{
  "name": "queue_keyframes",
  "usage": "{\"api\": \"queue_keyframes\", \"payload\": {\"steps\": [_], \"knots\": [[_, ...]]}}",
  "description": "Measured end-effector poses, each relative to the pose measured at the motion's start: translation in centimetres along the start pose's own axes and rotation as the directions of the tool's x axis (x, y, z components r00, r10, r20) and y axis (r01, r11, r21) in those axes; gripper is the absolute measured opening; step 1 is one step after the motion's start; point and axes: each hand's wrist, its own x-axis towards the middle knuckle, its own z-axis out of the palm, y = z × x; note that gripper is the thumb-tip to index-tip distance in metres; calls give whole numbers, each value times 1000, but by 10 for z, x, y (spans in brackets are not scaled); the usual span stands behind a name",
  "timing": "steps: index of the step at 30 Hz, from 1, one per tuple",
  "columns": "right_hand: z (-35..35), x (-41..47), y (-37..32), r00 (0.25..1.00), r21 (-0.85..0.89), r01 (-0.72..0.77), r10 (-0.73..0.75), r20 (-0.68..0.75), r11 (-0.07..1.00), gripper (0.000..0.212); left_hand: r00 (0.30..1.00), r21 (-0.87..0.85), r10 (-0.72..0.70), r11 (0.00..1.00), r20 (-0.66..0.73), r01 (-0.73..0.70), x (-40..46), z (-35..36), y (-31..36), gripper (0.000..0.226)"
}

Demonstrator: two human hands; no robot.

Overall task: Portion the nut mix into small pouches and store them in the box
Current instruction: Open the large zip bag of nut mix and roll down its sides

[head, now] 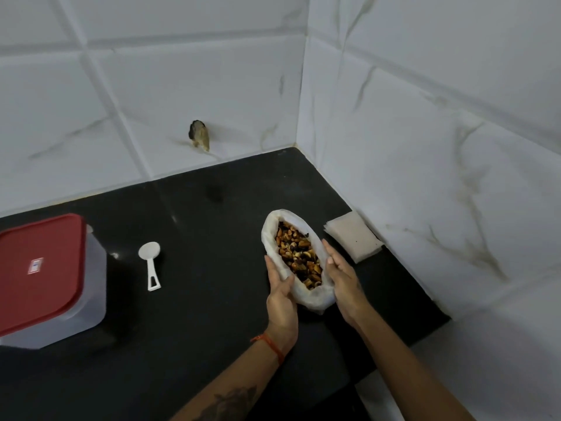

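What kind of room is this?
Probably a kitchen: a black countertop in a corner of white tiled walls, with a white scoop and a red-lidded box.

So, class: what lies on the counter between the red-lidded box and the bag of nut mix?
In the head view, a white scoop lies between the box and the bag.
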Motion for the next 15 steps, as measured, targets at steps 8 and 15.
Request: {"api": "queue_keyframes", "payload": {"steps": [8,15], "knots": [[-16,9,-1,1000,-50,23,-23,3,998,42,999,199,6,980,52,-17,1,14,-4,90],[-14,3,-2,993,-255,108,-118,-25,961,46,984,610,114,773,134,-173,-5,9,-6,74]]}}
